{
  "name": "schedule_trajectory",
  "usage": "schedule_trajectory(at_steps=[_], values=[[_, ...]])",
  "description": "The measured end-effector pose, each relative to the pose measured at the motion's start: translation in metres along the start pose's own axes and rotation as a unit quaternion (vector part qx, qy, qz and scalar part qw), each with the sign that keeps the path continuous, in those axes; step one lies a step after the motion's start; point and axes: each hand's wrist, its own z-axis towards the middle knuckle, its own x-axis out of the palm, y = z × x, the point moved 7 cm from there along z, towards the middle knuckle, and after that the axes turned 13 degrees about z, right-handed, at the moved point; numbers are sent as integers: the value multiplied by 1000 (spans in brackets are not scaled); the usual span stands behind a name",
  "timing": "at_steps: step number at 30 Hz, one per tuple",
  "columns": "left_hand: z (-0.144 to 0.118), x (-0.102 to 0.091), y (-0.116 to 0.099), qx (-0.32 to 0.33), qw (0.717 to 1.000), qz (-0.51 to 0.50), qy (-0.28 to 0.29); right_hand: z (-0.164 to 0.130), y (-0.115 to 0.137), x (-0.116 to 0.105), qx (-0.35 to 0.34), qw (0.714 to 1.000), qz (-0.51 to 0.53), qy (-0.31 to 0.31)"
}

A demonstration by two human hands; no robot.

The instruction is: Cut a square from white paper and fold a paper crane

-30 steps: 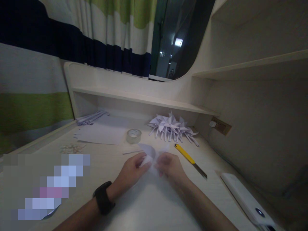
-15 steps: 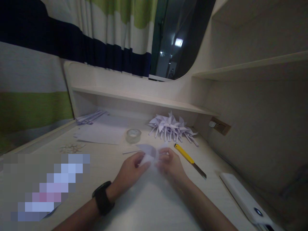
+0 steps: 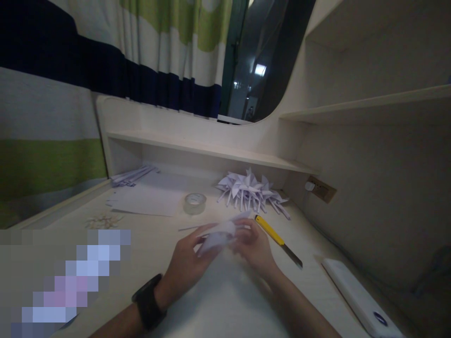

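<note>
White folded paper, likely light, limp and easily creased, is pinched between the fingertips of the left hand and right hand just above the desk's middle, best gripped along its folded edges.

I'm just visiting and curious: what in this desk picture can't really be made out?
Head view, the only one:
- Folded paper piece: the left hand and right hand cover its lower part; its shape is unclear.
- Lower left corner: pixelated block hides whatever lies there.
- White device: cut off by the bottom edge.
- Small scraps: too small and dim to identify.
- Pile of folded paper shapes: count unreadable.
</note>
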Motion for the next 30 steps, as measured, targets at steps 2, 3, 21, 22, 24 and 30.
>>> schedule_trajectory(at_steps=[2,3,21,22,24,30], values=[[-1,-1,-3,14,1000,13,-2,0,2,0,-11,1000,0,-2],[-2,-2,-3,21,1000,15,-5,0,3,1,-15,1000,2,-3],[-4,0,-8,35,998,-54,8,-7,15,-1,-59,998,-19,-23],[-4,-2,-11,40,998,-50,2,-8,16,0,-60,998,-17,-26],[-5,-5,-14,49,998,-47,-10,-10,20,1,-65,997,-21,-28],[-10,-6,-16,56,997,-49,-15,-17,27,1,-73,996,-32,-36]])
